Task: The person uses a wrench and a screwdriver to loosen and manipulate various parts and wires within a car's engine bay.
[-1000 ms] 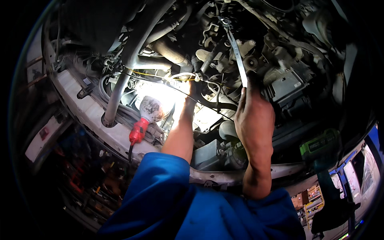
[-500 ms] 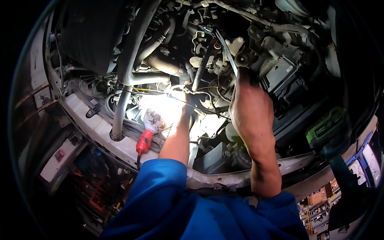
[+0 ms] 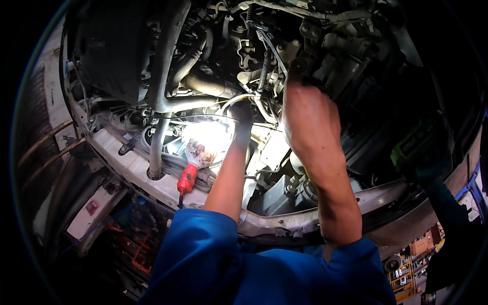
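My right hand [image 3: 311, 116] is closed around a long, slim metal tool [image 3: 276, 55] whose grip is hidden in the fist. The tool slants up and left, its far end beside a small dark fitting at the top of a ribbed hose [image 3: 265, 68]. Whether it touches the fitting I cannot tell. My left hand [image 3: 241, 111] reaches down among the hoses and thin wires in the engine bay, near the lower end of that hose. It is in shadow and its fingers are hidden. A thin yellow wire [image 3: 226, 100] passes close by it.
A glaring work lamp with a red socket [image 3: 187, 178] lies left of my left forearm. Beyond it a thick pipe [image 3: 160, 86] bends upward. The pale front crossmember [image 3: 134, 158] runs below my arms. A green and black power tool [image 3: 406, 152] sits in shadow at the right.
My right hand and the tool have moved slightly up and left, bringing its tip to the fitting. My left hand has come out of the glare a little to the right. The view has shifted slightly.
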### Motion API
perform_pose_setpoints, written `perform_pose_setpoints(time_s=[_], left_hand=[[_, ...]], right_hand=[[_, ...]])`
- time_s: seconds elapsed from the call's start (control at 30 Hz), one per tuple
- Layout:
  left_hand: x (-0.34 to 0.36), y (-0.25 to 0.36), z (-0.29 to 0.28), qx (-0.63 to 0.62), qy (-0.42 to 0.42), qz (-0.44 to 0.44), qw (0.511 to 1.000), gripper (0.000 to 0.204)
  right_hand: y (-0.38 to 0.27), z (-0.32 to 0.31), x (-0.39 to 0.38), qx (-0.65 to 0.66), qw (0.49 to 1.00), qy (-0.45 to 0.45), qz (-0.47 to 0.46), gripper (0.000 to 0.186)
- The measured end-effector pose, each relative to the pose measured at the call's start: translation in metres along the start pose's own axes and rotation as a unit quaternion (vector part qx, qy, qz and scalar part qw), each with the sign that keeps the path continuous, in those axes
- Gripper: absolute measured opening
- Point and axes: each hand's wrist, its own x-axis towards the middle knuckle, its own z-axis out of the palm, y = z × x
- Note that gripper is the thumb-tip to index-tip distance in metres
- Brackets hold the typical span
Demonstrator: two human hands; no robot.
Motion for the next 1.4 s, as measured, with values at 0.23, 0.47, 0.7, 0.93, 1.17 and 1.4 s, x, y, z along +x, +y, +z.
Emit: perform_pose_setpoints(time_s=[0.23,0.47,0.7,0.93,1.17,1.4], left_hand=[[0.076,0.059,-0.002,0.574,0.026,0.425,0.699,0.023],[0.161,0.05,0.001,0.794,-0.025,0.317,0.519,0.044],[0.174,0.047,0.019,0.845,-0.053,0.291,0.445,0.043],[0.141,0.056,-0.003,0.883,-0.125,0.221,0.395,0.044],[0.136,0.049,-0.012,0.838,-0.154,0.223,0.473,0.042],[0.081,0.018,-0.007,0.792,-0.192,0.336,0.472,0.042]], right_hand=[[-0.003,0.004,0.003,-0.009,1.0,0.018,-0.01,0.006],[-0.003,0.002,0.0,-0.039,0.999,0.002,-0.032,0.04],[-0.009,0.01,0.002,-0.04,0.999,-0.007,-0.024,0.043],[-0.01,0.003,0.004,-0.025,0.999,-0.031,-0.03,0.046],[0.0,0.01,0.003,-0.051,0.999,0.005,0.012,0.03],[0.01,0.018,-0.003,-0.012,0.998,0.036,-0.053,0.008]])
